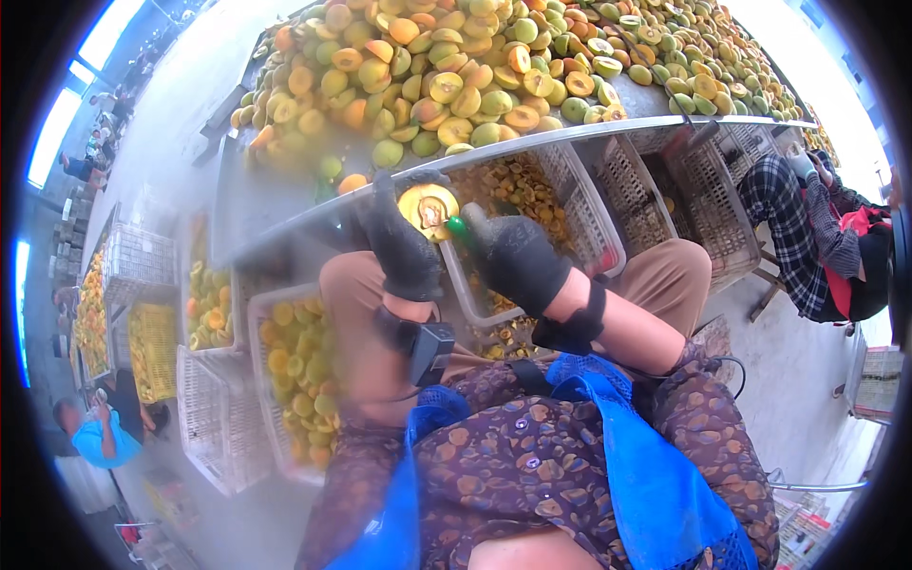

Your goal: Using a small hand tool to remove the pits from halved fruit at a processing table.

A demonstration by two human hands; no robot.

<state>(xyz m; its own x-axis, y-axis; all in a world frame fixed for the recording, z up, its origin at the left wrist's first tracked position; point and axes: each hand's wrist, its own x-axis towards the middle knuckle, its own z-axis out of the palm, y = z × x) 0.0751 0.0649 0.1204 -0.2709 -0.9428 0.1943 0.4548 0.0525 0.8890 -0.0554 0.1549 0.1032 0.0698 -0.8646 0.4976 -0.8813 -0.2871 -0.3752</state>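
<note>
My left hand (406,239), in a black glove, grips a halved yellow fruit (427,208), apparently a peach or apricot, its cut face up with the stone in the middle. From the right, my right hand (516,249), also black-gloved, holds a small tool with a green handle (457,226) against the edge of the fruit. The tool's working end is hidden. Both hands are over my lap, just before the metal edge of a table heaped with halved fruit (467,102). Below them, a plastic crate (595,210) holds stones and scraps.
Fruit-filled crates (260,356) stand at my left, beside an empty white crate (217,420). More perforated crates (702,192) sit under the table at right. A person in plaid trousers (780,221) sits at far right; another in a blue shirt (107,442) is at lower left.
</note>
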